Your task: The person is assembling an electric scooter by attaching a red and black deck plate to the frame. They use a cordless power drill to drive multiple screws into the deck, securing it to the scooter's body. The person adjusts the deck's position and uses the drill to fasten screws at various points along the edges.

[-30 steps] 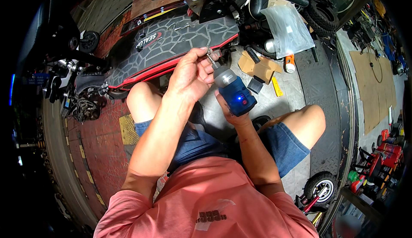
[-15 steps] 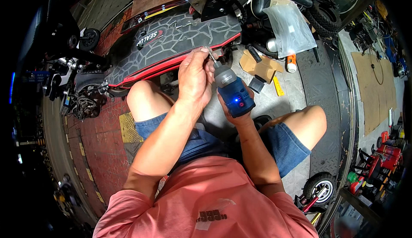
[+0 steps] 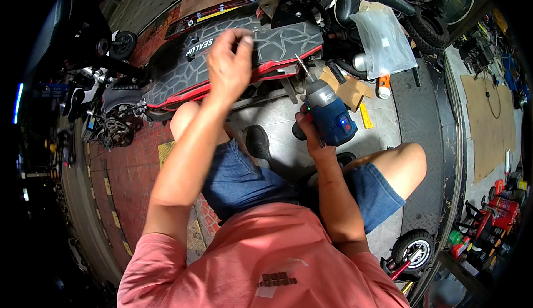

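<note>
Spreading out at the left, red paving [image 3: 130,197] borders a pale grey tiled floor [image 3: 283,133]. Ahead lies a dark scooter deck [image 3: 177,72], crackle-patterned and red-edged; right of it, a translucent plastic bag [image 3: 383,52]. The left forearm [image 3: 189,152] reaches forward, its left grip [image 3: 229,64] raised over the deck with fingers curled; whether it holds anything, I cannot tell. Lower and to the right, the right grip [image 3: 317,140] clasps a blue-and-grey power driver [image 3: 329,112]. Beyond are an opened cardboard box [image 3: 355,93], an orange-and-white bottle [image 3: 383,87] and a yellow strip [image 3: 366,116]. The driver's slim bit [image 3: 302,65] points toward the deck.
</note>
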`<state>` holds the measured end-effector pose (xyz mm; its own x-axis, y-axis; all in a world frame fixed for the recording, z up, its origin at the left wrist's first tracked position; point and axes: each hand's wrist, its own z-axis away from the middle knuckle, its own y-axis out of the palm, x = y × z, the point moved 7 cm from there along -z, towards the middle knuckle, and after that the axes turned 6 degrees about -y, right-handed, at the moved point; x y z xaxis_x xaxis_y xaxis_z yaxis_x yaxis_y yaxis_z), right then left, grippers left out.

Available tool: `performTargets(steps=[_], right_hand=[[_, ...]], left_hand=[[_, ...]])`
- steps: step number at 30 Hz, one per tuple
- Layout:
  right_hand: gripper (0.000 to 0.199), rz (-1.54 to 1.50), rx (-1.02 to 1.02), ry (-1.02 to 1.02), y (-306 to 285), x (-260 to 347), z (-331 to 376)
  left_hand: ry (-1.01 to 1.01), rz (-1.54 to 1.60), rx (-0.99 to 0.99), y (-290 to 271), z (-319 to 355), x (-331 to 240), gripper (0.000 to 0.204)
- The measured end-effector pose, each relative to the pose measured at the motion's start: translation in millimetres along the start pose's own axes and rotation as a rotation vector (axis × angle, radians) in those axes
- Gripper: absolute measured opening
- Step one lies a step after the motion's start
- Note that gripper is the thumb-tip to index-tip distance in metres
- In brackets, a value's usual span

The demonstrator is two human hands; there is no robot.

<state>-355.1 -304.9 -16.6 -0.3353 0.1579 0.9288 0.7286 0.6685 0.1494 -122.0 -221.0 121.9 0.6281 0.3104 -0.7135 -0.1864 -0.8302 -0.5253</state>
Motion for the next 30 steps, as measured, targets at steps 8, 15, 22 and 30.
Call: performTargets(steps=[8, 15, 22, 30], right_hand=[[0.029, -0.036, -0.019, 0.025, -0.7, -3.1, 0.7], [0.021, 0.112, 0.019, -0.020, 3.6, -5.7, 4.2], [0.022, 0.076, 0.045, -0.023, 14.6, -6.5, 6.4], [0.015, -0.055, 0.147, 0.005, 56.3, 11.6, 13.0]], left_hand=[[0.127, -0.408, 0.373, 10.0, -26.7, 11.5, 0.024], [0.066, -0.389, 0.433, 13.9, -32.7, 9.6, 0.020], [-0.200, -0.055, 0.435, 6.7, -21.5, 24.5, 0.011], [-0.830, 1.138, 0.531, -29.3, 53.5, 15.8, 0.008]])
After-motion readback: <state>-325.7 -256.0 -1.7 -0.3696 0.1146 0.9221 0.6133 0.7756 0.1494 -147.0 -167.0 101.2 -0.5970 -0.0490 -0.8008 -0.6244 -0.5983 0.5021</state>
